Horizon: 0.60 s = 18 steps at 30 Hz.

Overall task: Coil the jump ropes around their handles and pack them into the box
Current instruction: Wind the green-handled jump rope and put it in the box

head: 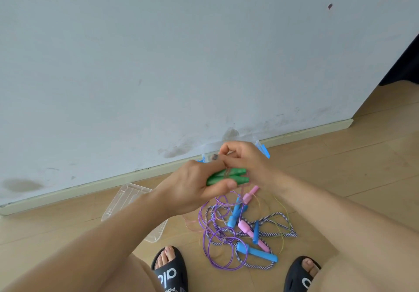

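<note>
glossy plastic green handles (229, 176), wood-look floor (340, 167)

Scuffed pale wall (158, 53), wood floor (340, 167).

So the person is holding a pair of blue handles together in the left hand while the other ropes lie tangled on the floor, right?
Not quite: the head view shows the handles gripped in the left hand are green, not blue. The blue handles lie on the floor in the tangle of ropes. The rest holds.
</note>
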Each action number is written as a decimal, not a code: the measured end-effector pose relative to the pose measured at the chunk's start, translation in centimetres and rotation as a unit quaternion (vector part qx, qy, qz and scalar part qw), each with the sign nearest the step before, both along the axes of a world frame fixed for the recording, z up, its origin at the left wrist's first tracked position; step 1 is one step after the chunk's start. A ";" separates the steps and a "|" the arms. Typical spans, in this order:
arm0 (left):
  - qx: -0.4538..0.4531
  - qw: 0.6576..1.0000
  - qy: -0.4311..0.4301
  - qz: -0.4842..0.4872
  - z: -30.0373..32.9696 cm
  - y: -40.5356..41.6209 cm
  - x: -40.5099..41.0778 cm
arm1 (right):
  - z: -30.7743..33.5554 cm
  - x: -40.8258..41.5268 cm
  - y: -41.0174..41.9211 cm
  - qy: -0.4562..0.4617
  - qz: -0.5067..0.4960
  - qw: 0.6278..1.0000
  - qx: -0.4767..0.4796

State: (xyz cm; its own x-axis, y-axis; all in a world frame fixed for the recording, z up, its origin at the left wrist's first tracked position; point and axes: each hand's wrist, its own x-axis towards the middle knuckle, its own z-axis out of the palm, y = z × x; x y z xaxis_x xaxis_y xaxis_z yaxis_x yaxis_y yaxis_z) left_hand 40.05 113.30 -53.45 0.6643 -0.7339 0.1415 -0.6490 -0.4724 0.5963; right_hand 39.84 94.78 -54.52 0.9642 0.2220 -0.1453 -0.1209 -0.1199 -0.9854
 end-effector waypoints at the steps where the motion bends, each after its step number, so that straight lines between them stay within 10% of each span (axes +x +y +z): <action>1: -0.034 0.999 0.025 0.017 0.1 -0.1 -0.1 | -0.3 0.0 0.7 0.013 -0.025 0.999 0.025; 10: -0.091 0.962 0.176 0.188 0.0 0.3 1.2 | -1.9 -2.4 3.3 -0.054 -0.160 0.973 -0.156; 18: 0.056 0.953 0.102 0.280 -0.8 0.7 3.3 | -0.7 -3.8 2.9 -0.155 -0.059 0.941 -0.295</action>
State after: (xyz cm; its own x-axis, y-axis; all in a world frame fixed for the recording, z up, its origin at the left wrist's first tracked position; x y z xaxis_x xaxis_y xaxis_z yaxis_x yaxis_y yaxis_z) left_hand 43.33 113.96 -54.22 0.9614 -0.2597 -0.0906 -0.1530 -0.7787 0.6085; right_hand 36.07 97.66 -55.17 0.9935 0.0792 0.0819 0.1138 -0.6613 -0.7415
